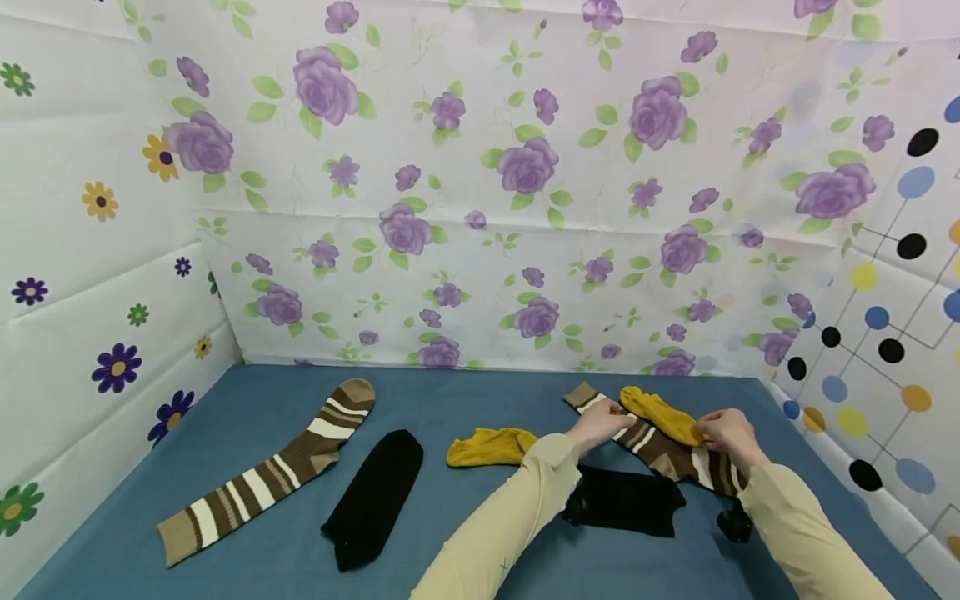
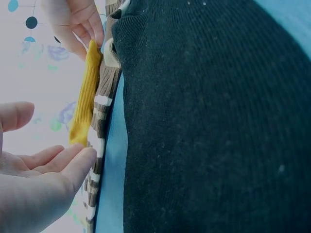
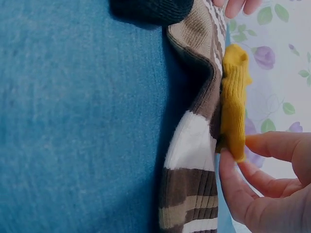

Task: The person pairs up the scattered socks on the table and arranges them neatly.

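Observation:
My right hand point(image 1: 729, 433) pinches one end of a yellow ankle sock point(image 1: 660, 415) between thumb and fingers. This sock lies along the far side of a brown, tan and white striped sock point(image 1: 684, 460). My left hand point(image 1: 597, 425) reaches over the striped sock near its tan end. In the left wrist view the left hand point(image 2: 43, 177) has its thumb spread away from its fingers, with the fingertips right at the yellow sock's other end. A black sock point(image 1: 633, 502) lies nearer, below the striped one, and fills much of the left wrist view.
A second yellow sock point(image 1: 480, 448) lies mid-table, partly behind the left sleeve. Farther left are a black sock point(image 1: 378, 500) and another striped sock point(image 1: 266, 485). The blue-covered table point(image 1: 450, 533) is bordered by a flowered back sheet point(image 1: 480, 275) and patterned side sheets.

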